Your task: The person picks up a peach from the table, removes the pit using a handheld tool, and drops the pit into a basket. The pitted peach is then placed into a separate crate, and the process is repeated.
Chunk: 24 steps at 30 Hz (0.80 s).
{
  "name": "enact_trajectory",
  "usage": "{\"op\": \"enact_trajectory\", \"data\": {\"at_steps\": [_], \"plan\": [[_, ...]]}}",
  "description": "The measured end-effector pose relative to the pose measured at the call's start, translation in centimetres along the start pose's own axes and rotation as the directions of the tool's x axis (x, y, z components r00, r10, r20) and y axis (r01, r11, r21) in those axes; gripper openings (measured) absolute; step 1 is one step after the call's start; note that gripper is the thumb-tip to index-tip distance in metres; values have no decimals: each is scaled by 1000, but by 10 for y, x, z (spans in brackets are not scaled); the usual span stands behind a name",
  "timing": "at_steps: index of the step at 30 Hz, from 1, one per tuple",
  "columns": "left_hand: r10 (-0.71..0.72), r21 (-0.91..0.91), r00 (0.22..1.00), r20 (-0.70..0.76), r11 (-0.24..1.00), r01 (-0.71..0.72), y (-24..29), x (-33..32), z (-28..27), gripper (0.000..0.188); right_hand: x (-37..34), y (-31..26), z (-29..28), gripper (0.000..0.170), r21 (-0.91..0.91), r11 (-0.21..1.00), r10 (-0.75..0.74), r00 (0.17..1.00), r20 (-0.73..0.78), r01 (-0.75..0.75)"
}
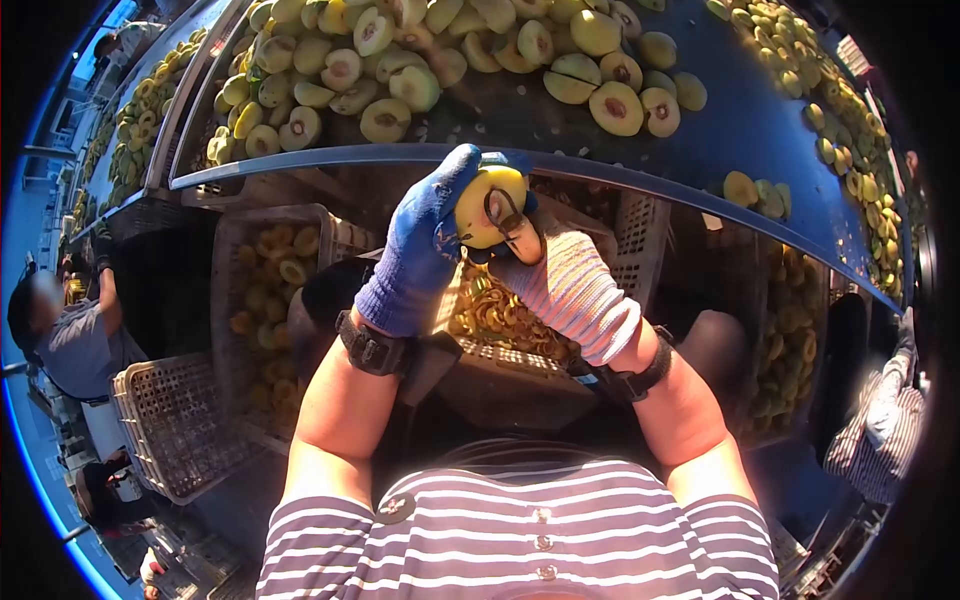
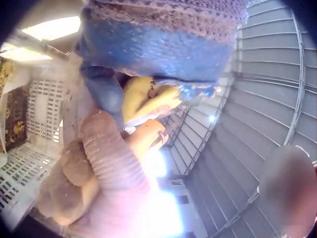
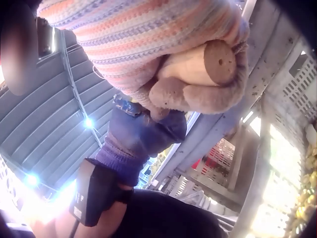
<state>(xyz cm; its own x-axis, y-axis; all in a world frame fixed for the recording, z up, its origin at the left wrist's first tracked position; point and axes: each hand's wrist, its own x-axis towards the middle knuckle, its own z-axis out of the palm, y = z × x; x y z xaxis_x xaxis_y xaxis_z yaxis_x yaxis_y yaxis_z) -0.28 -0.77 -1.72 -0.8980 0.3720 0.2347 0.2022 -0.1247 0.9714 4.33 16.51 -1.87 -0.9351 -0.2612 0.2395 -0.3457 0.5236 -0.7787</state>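
Within the left hand point(image 1: 412, 245), a stone-fruit half point(image 1: 477, 222) is gripped by curled fingers; at its cut face, a wooden-handled looped tool point(image 1: 522, 241) is clasped by the right hand point(image 1: 575, 290). Below the fingers, scraps point(image 1: 505, 315) are crated; beyond, halved fruits point(image 1: 415, 88) are heaped on a blue table point(image 1: 690, 163).
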Motion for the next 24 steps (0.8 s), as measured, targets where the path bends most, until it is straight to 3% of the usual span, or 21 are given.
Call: {"op": "enact_trajectory", "data": {"at_steps": [1, 2, 5, 6, 8, 10, 12, 14, 15, 17, 18, 19, 20, 21, 23, 24], "plan": [[-14, -52, 999, -33, 999, 13, 8, 0, 6, 43, 0, 1, 2, 31, -59, 998, -27, 999, -32, 25], [-28, -87, 998, -48, 996, 24, 12, 1, 7, 38, 1, 1, 3, 32, -118, 992, -57, 996, -63, 49], [-55, -151, 997, -48, 987, 47, 16, -1, 5, 40, 1, 5, 2, 30, -273, 957, -110, 994, -16, 101], [-55, -158, 998, -37, 986, 49, 15, -2, 4, 40, 2, 1, 4, 30, -209, 975, 78, 996, 34, -69], [-18, -127, 1000, -8, 992, 17, 14, -3, -2, 41, 7, -8, 9, 32, -114, 906, 423, 890, 168, -409], [33, -55, 999, 15, 998, -32, 15, -5, -6, 38, 8, -5, 13, 34, -90, 940, 342, 900, 269, -331], [153, 109, 987, 54, 981, -158, 14, -3, -10, 34, 9, -12, 9, 32, -65, 927, 367, 856, 364, -370], [288, 267, 953, 91, 915, -302, 9, -3, -14, 30, 3, -8, 12, 31, 36, 954, 267, 897, 352, -298], [337, 313, 937, 95, 883, -349, 8, -2, -14, 29, 4, -11, 10, 30, 104, 934, 280, 882, 378, -341], [373, 280, 928, 23, 888, -364, 9, -1, -5, 27, 11, -26, -6, 29, 240, 827, 359, 806, 471, -508], [261, 121, 958, -120, 961, -247, 9, -2, 5, 27, 15, -35, -14, 29, 296, 725, 409, 735, 542, -621], [119, -58, 963, -243, 989, -137, 8, -6, 20, 27, 13, -39, -15, 26, 491, 608, 371, 770, 519, -624], [-44, -245, 942, -333, 969, -41, 8, -8, 28, 28, 11, -39, -14, 24, 477, 563, 381, 724, 575, -675], [4, -104, 947, -321, 994, -39, 1, -6, 21, 26, 8, -39, -12, 22, 461, 516, 386, 676, 627, -722], [114, 78, 990, -88, 991, -107, 5, 9, 4, 26, 4, -36, -12, 17, 475, 369, 404, 598, 692, -799], [155, 160, 987, 40, 974, -159, 10, 15, 1, 27, 3, -35, -14, 16, 473, 350, 399, 586, 706, -808]]}}
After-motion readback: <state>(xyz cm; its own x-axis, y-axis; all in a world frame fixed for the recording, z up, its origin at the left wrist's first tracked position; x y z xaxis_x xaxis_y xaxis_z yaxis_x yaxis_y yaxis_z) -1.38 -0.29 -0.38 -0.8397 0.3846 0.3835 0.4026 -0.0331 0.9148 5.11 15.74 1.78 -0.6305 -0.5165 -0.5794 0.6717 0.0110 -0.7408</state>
